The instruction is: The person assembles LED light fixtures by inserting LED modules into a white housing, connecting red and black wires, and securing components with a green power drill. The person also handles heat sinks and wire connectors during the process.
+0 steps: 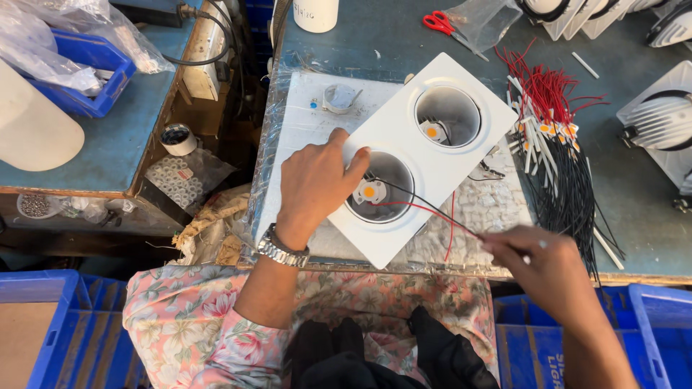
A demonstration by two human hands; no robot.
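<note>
Two-holed white housing [425, 155] under left hand [315, 184], wires [432, 212] pinched by right hand [537, 259]

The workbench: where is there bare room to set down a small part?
Bare patches: the white mat left of the white double housing, around the small round piece; and the grey bench top between the white cylinder and red scissors. Crowded: the right side, with the wire bundle.
</note>
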